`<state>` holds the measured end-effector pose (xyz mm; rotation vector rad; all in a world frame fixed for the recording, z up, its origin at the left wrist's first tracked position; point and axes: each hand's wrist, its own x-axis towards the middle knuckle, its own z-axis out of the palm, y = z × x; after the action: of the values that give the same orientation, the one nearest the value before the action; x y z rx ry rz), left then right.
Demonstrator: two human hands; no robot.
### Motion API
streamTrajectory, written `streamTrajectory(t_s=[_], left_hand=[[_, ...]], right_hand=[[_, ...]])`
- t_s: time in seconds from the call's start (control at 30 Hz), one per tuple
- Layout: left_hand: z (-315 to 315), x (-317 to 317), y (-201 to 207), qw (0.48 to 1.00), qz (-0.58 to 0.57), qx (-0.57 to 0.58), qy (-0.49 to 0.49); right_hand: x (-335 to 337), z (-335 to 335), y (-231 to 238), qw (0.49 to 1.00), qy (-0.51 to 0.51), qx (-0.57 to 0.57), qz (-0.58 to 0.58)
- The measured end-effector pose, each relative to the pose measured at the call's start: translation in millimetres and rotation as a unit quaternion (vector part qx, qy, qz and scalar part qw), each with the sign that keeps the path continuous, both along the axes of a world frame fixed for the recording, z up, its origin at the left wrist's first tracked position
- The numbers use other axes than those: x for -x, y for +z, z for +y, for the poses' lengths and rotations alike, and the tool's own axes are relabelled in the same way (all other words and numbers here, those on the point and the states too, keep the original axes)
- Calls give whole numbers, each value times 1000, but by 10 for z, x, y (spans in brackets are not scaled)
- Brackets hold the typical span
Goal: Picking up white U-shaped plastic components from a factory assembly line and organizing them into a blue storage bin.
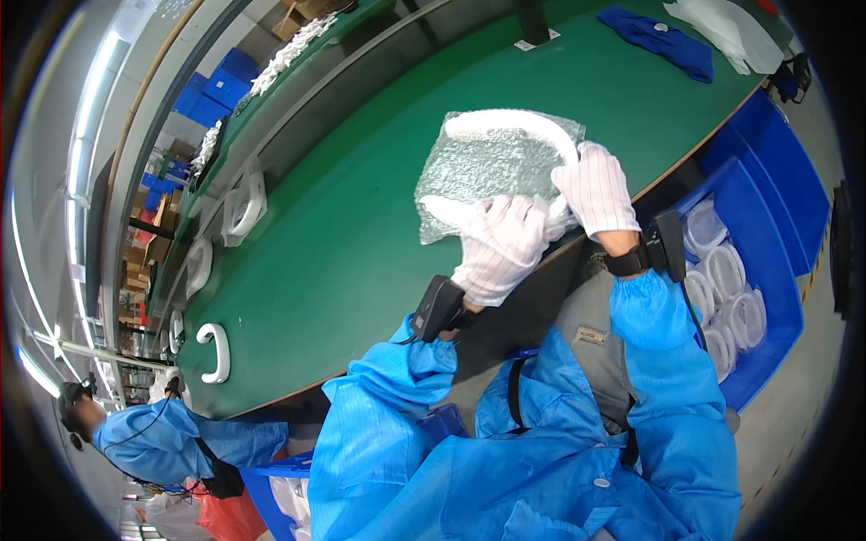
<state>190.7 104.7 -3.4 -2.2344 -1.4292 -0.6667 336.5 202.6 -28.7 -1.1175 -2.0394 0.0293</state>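
A white C-shaped part lies on the green table, inside or under a clear bubble-wrap bag. My left hand, in a white striped glove, is closed over the near side of the bag and the part's lower arm. My right hand, gloved the same way, grips the part's curved right end at the bag's edge. The fingertips of both hands are partly hidden. The bag's opening does not show clearly.
Another white C-shaped part lies at the left, with bagged parts along the table's back edge. A blue bin of bagged parts stands at my right. A co-worker is at far left. Blue cloth lies at far right.
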Motion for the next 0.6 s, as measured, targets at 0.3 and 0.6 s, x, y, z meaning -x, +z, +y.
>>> streamTrajectory(t_s=[0.3, 0.6], left_hand=[[291, -334, 73, 995, -83, -14, 57], [132, 1160, 723, 945, -292, -133, 63]], right_hand=[[-27, 457, 22, 996, 36, -79, -21], [0, -152, 146, 916, -95, 175, 348]])
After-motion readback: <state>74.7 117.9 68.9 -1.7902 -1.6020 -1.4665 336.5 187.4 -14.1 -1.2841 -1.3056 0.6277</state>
